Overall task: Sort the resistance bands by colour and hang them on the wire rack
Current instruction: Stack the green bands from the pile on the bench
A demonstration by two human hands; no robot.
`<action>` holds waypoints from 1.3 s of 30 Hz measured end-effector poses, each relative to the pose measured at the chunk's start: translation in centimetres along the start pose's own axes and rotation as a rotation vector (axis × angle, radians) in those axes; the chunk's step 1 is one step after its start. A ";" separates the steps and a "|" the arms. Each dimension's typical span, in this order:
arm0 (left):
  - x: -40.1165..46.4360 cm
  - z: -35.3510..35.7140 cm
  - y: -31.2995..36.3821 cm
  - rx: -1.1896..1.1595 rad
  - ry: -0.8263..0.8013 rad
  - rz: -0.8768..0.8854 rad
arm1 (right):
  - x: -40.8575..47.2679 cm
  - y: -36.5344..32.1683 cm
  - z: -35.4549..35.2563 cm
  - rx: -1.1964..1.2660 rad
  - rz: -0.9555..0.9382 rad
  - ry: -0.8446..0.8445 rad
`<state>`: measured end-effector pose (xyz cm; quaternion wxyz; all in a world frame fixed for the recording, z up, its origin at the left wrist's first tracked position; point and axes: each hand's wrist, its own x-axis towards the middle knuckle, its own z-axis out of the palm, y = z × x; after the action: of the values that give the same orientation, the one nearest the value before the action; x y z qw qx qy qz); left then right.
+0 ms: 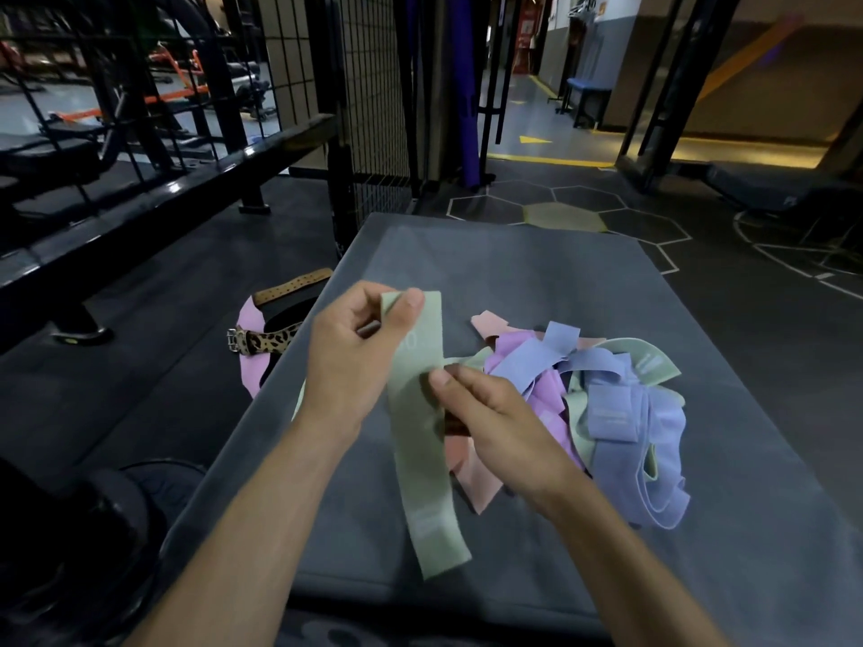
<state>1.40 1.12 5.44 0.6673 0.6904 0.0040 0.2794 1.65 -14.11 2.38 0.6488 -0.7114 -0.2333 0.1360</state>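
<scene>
A pale green resistance band (422,459) hangs from my two hands over the grey mat (537,273). My left hand (355,347) pinches its top end between thumb and fingers. My right hand (490,417) pinches the same band lower down at its right edge. To the right lies a tangled pile of bands (607,399) in blue-purple, pink-purple, peach and green. The wire rack (373,86) stands upright beyond the mat's far left corner.
Leather lifting belts, one leopard-patterned (261,340), lie on a pink band on the floor left of the mat. A black metal frame (154,203) runs along the left. Purple bands (467,86) hang behind the rack. My knee (107,520) is at lower left.
</scene>
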 end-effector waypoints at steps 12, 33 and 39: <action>-0.5 -1.3 -0.2 0.004 -0.312 -0.002 | 1.2 -2.3 -0.2 0.123 -0.311 0.266; -4.1 -7.9 -6.0 0.321 -0.730 -0.243 | 4.0 -8.8 1.6 0.322 -0.358 0.461; -4.7 -7.7 -5.6 0.259 -0.756 -0.302 | 6.4 -9.9 3.9 0.325 -0.332 0.496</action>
<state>-3.56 7.00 -1.86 0.5631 0.8140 -0.1045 -0.0970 3.63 -7.01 12.39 0.8041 -0.5623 -0.1563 -0.1131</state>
